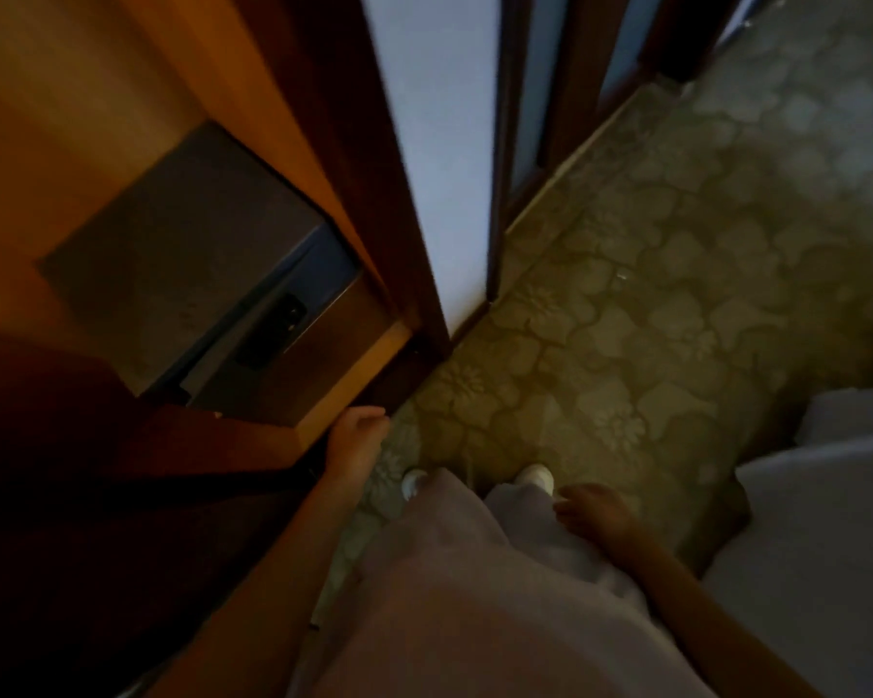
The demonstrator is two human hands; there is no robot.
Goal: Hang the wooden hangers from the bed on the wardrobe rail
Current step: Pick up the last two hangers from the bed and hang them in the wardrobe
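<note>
Left hand (356, 435) loosely curled, right hand (593, 511) slack, both empty; dim orange-brown wooden wardrobe (122, 118) at 10 o'clock, no hangers visible—risk bumping its door edge.

We're looking down at a carpet (626, 304) with a pale flower pattern, dim and olive-green. A grey safe (182, 254) sits at left, its dark handle (273, 330) toward us. Two white shoes (538, 477) peek out beneath lilac trousers (475, 596). A white wall panel (434, 143) rises between dark wooden frames (354, 168).
</note>
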